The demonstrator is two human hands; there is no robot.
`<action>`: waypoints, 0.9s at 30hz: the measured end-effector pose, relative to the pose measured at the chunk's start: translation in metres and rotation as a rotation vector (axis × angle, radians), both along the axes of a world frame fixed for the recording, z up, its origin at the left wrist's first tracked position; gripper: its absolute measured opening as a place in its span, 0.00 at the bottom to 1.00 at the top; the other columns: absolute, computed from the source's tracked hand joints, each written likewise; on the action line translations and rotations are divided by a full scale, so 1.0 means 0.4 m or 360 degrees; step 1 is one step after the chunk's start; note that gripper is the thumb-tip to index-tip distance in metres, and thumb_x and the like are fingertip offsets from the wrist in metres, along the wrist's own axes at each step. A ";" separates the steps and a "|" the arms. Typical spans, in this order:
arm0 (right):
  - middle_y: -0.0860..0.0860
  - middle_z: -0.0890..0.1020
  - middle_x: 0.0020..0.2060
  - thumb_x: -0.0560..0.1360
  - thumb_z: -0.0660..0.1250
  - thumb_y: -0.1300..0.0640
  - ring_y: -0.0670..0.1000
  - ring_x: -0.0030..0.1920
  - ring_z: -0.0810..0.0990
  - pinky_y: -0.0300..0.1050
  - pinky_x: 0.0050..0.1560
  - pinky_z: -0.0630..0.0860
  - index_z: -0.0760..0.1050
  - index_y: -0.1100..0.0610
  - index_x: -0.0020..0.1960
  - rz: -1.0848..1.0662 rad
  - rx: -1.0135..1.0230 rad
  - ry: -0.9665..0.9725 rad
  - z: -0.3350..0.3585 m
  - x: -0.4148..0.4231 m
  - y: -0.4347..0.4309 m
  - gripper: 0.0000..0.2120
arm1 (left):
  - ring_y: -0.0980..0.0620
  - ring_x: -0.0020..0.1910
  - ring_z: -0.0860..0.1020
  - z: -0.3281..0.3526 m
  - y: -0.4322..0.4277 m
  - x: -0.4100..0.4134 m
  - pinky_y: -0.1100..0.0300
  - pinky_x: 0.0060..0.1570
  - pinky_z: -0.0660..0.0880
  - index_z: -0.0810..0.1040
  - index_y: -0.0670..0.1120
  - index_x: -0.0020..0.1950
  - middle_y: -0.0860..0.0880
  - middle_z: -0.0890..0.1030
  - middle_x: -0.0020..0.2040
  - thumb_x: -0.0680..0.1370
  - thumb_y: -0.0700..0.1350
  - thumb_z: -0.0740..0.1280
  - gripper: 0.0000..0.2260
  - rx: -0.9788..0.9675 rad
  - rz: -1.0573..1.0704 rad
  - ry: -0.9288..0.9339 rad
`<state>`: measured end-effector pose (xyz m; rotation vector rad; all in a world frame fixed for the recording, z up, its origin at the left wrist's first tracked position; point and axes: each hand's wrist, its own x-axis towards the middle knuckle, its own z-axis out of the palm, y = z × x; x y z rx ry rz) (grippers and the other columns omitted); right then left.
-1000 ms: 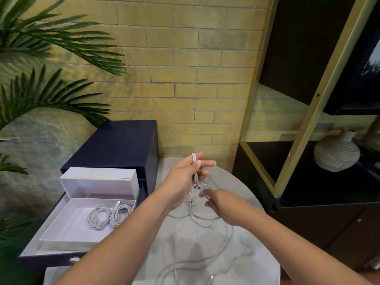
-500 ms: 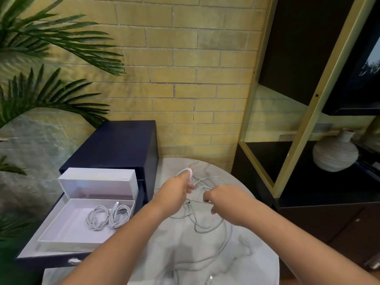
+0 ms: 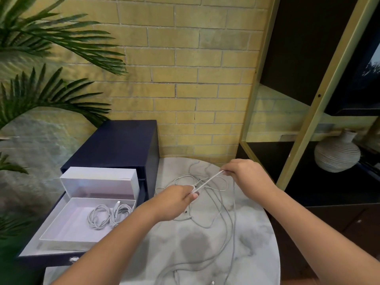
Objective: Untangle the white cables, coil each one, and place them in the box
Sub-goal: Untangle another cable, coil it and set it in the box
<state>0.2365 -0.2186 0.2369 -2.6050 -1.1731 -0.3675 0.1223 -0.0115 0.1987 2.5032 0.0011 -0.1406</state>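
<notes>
Both hands are closed on one doubled stretch of thin white cable (image 3: 207,181), pulled taut between them. The left hand (image 3: 174,201) pinches it at the near-left end and the right hand (image 3: 244,173) pinches it at the far-right end, above the round grey-veined marble surface (image 3: 246,243). The rest of the loose white cables (image 3: 218,208) lie beneath in overlapping loops that trail toward the near edge.

The main risk, as I judge it, is pulling the taut stretch wider while other loops cross it. That would cinch a knot tighter instead of freeing it. A hard tug could also drag the slack strands along the smooth stone, and the plug ends near the front edge might slide off. If one pinch slips, the stretch would spring back into the pile.

To the left, the shallow white cardboard box (image 3: 65,227) sits open on the pulled-out drawer (image 3: 35,246) of a dark navy cabinet (image 3: 115,145). Two coiled white cables (image 3: 109,215) already lie inside it, toward its right side. The way from the surface to the box looks open, though the left forearm lies across it.

Green palm fronds (image 3: 51,93) hang at far left. A ribbed pale ceramic vase (image 3: 337,154) stands on a black, gold-framed shelf unit (image 3: 320,103) at right, well apart from the work.
</notes>
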 end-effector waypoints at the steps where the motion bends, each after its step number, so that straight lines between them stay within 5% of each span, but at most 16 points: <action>1: 0.50 0.82 0.46 0.79 0.61 0.55 0.51 0.48 0.80 0.49 0.48 0.77 0.80 0.53 0.57 -0.0019 0.0070 0.0047 -0.001 0.001 0.000 0.11 | 0.50 0.43 0.77 0.015 -0.004 -0.004 0.55 0.47 0.74 0.77 0.49 0.53 0.49 0.79 0.43 0.82 0.55 0.55 0.15 -0.0129 0.0010 -0.0002; 5: 0.48 0.83 0.40 0.81 0.59 0.52 0.48 0.44 0.80 0.50 0.51 0.77 0.79 0.52 0.58 -0.0142 0.0284 0.0481 -0.026 0.004 0.008 0.12 | 0.57 0.31 0.67 0.064 -0.028 -0.003 0.64 0.39 0.68 0.81 0.52 0.54 0.55 0.67 0.31 0.83 0.51 0.56 0.14 -0.0750 0.0080 -0.0134; 10: 0.48 0.77 0.30 0.80 0.55 0.44 0.48 0.34 0.77 0.50 0.42 0.76 0.78 0.49 0.48 -0.0264 0.0335 0.0780 -0.060 -0.012 0.040 0.15 | 0.57 0.27 0.65 0.110 -0.060 0.005 0.56 0.40 0.67 0.81 0.51 0.47 0.53 0.64 0.29 0.84 0.47 0.52 0.18 -0.1352 0.0123 -0.0226; 16: 0.46 0.75 0.34 0.82 0.52 0.46 0.43 0.33 0.72 0.44 0.39 0.71 0.77 0.55 0.47 -0.0093 0.0287 0.0968 -0.091 -0.084 0.091 0.19 | 0.54 0.30 0.70 0.144 -0.097 0.018 0.60 0.32 0.70 0.69 0.39 0.67 0.49 0.77 0.34 0.84 0.40 0.53 0.14 -0.1987 0.0230 -0.0207; 19: 0.41 0.74 0.36 0.83 0.53 0.50 0.40 0.32 0.71 0.36 0.34 0.68 0.77 0.55 0.51 0.0013 0.0199 0.0973 -0.093 -0.130 0.115 0.16 | 0.56 0.35 0.75 0.132 -0.096 0.031 0.58 0.37 0.71 0.63 0.43 0.70 0.51 0.84 0.45 0.83 0.37 0.53 0.15 -0.1884 0.0313 -0.0310; 22: 0.48 0.80 0.46 0.82 0.53 0.52 0.47 0.40 0.76 0.45 0.40 0.74 0.75 0.56 0.53 0.0052 0.0054 0.0899 -0.084 -0.160 0.128 0.14 | 0.57 0.39 0.76 0.107 -0.090 0.039 0.66 0.45 0.72 0.58 0.45 0.74 0.54 0.83 0.51 0.84 0.39 0.52 0.17 -0.1607 0.0424 -0.0467; 27: 0.53 0.81 0.51 0.82 0.54 0.51 0.55 0.49 0.77 0.49 0.46 0.73 0.75 0.57 0.53 0.0087 -0.0297 0.0720 -0.032 -0.164 0.119 0.14 | 0.57 0.45 0.79 0.084 -0.064 0.041 0.74 0.35 0.69 0.59 0.46 0.74 0.57 0.80 0.54 0.84 0.40 0.53 0.18 -0.0861 0.0478 -0.0631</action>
